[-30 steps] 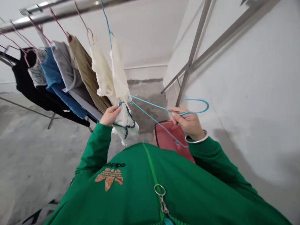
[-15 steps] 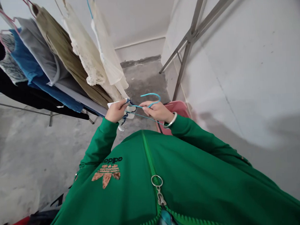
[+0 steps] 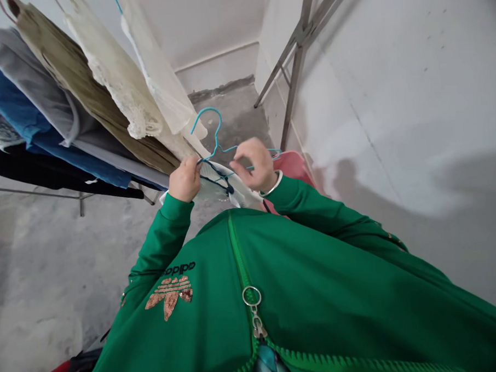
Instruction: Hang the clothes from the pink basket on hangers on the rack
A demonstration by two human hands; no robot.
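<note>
A light-blue wire hanger (image 3: pixel 217 137) is in front of me, its hook pointing up and away. My left hand (image 3: pixel 184 179) is closed on the neck edge of a white garment with dark blue trim (image 3: pixel 241 195), at the hanger's left end. That end of the hanger lies at the garment's neckline. My right hand (image 3: pixel 255 162) is at the hanger's right side, fingers curved and thumb apart from them, with nothing visible between. The hanger's right arm passes behind this hand and sticks out beyond it.
On the left, a cream lace garment (image 3: pixel 112 77), an olive one (image 3: pixel 70 67), a grey one (image 3: pixel 29 75) and several others hang in a row. Grey metal rack legs (image 3: pixel 291 96) stand by the right wall. A pink container (image 3: pixel 294 165) is behind my right wrist.
My right hand has let go of the hanger near its hook. The hanger has turned, its hook now up and to the left, and its left end has moved to the garment's neckline.
</note>
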